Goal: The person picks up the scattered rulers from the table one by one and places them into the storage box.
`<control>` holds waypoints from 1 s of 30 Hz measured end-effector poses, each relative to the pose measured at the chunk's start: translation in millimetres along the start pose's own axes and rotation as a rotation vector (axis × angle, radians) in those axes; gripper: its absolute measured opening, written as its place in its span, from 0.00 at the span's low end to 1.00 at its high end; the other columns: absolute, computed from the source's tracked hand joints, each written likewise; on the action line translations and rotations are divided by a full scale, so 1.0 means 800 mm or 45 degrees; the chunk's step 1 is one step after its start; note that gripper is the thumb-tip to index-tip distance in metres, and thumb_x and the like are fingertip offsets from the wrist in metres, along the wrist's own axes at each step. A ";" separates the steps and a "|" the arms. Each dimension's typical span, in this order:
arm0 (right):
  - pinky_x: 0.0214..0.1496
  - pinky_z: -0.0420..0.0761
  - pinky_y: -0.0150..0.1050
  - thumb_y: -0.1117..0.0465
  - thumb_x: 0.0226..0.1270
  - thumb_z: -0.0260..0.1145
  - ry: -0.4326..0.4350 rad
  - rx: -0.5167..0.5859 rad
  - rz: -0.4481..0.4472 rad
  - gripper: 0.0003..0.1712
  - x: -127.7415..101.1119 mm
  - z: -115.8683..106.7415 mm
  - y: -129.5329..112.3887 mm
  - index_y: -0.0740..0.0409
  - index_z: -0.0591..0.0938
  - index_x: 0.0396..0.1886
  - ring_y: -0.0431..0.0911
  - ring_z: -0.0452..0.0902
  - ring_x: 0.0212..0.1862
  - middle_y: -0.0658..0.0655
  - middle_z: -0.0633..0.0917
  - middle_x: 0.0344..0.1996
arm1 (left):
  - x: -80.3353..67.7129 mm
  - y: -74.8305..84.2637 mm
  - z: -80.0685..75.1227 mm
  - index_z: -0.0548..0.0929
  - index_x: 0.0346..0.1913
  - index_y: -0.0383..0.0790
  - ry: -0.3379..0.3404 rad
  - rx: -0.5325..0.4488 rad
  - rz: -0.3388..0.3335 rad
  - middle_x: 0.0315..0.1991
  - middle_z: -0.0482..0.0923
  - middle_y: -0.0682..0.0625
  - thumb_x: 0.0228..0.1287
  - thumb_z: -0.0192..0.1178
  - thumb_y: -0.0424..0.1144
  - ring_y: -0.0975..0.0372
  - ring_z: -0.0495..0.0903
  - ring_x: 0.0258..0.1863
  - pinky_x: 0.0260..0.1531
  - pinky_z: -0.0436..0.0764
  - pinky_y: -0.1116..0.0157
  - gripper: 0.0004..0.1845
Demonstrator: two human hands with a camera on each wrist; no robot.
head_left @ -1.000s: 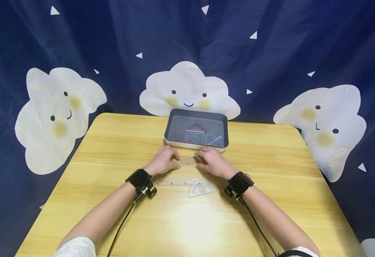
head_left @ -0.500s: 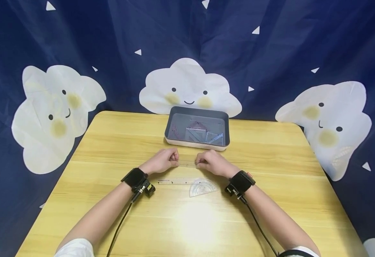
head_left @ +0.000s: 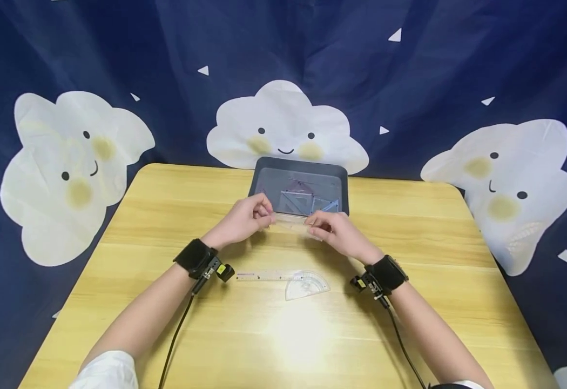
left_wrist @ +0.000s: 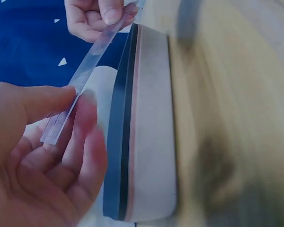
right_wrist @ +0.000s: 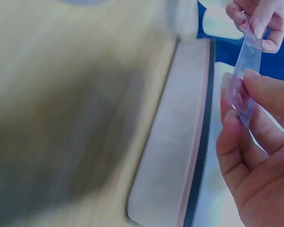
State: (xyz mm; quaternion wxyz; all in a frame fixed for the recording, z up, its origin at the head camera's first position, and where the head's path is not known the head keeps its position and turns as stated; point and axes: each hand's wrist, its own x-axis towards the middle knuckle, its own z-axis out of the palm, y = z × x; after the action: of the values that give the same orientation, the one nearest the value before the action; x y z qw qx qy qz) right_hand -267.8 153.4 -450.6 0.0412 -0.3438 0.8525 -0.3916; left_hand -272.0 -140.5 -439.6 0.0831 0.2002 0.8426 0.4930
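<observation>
A clear plastic ruler (head_left: 290,220) is held up by both hands close to the near side of a dark-lined box (head_left: 308,168). My left hand (head_left: 241,220) pinches one end between thumb and fingers. At the other end, the thumb and fingers of my right hand (head_left: 343,235) pinch it too. In the left wrist view the ruler (left_wrist: 91,66) slants above the box's rim, and the right wrist view shows the ruler (right_wrist: 249,59) running from hand to hand. Inside the box lie clear set squares (head_left: 295,202) and some bluish and purplish pieces.
Nearer the person, another clear ruler (head_left: 259,276) lies flat on the wooden table (head_left: 206,335). A clear protractor (head_left: 306,288) overlaps its right end. Cables run from both wrist cameras along the forearms. A dark blue curtain (head_left: 181,43) with clouds stands behind the table.
Both hands have lifted the ruler off the table and moved it forward to the near edge of the box. The other ruler and the protractor have stayed put.
</observation>
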 end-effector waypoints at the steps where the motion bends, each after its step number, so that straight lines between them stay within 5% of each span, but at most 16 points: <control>1: 0.35 0.83 0.36 0.67 0.72 0.71 0.021 0.000 0.006 0.08 0.001 -0.004 0.000 0.58 0.86 0.48 0.40 0.81 0.30 0.51 0.89 0.32 | 0.005 0.004 -0.001 0.78 0.44 0.39 0.028 0.015 -0.001 0.35 0.85 0.46 0.69 0.70 0.36 0.49 0.84 0.32 0.32 0.81 0.63 0.10; 9: 0.36 0.84 0.39 0.67 0.59 0.81 0.190 -0.205 -0.068 0.20 0.013 -0.022 0.006 0.63 0.86 0.51 0.45 0.83 0.33 0.58 0.88 0.37 | 0.051 0.030 -0.023 0.78 0.43 0.39 0.153 0.130 -0.049 0.32 0.85 0.49 0.64 0.75 0.42 0.58 0.80 0.31 0.34 0.76 0.62 0.16; 13: 0.34 0.84 0.42 0.64 0.61 0.79 0.252 -0.433 -0.088 0.21 0.018 -0.029 0.016 0.64 0.87 0.53 0.48 0.84 0.32 0.60 0.88 0.37 | 0.078 0.034 -0.026 0.79 0.43 0.40 0.113 0.116 -0.040 0.34 0.87 0.46 0.68 0.72 0.41 0.51 0.84 0.35 0.34 0.76 0.61 0.13; 18: 0.31 0.77 0.45 0.59 0.66 0.77 0.252 -0.658 0.032 0.22 0.022 -0.038 0.039 0.61 0.87 0.58 0.51 0.80 0.34 0.61 0.90 0.39 | 0.105 0.028 -0.022 0.83 0.44 0.40 0.050 0.122 -0.069 0.38 0.89 0.45 0.75 0.65 0.40 0.48 0.88 0.42 0.37 0.79 0.61 0.07; 25: 0.48 0.78 0.54 0.60 0.64 0.78 0.243 -0.725 0.058 0.20 0.033 -0.054 0.067 0.63 0.88 0.53 0.60 0.81 0.43 0.62 0.92 0.46 | 0.139 0.022 -0.015 0.84 0.42 0.41 0.060 0.204 -0.103 0.36 0.88 0.48 0.70 0.70 0.43 0.56 0.83 0.35 0.37 0.78 0.60 0.09; 30: 0.49 0.77 0.55 0.61 0.62 0.79 0.219 -0.736 0.055 0.20 0.039 -0.061 0.080 0.63 0.88 0.52 0.60 0.82 0.42 0.61 0.92 0.42 | 0.160 0.015 -0.008 0.83 0.39 0.40 0.050 0.217 -0.142 0.36 0.88 0.45 0.70 0.69 0.41 0.56 0.82 0.33 0.37 0.76 0.62 0.08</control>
State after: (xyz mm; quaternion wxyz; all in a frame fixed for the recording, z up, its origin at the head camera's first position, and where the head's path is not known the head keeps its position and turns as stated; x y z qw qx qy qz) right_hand -343.6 194.3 -455.4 -0.1226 -0.2887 0.9361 -0.1594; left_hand -387.4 -86.7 -418.7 0.0765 0.1498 0.8927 0.4180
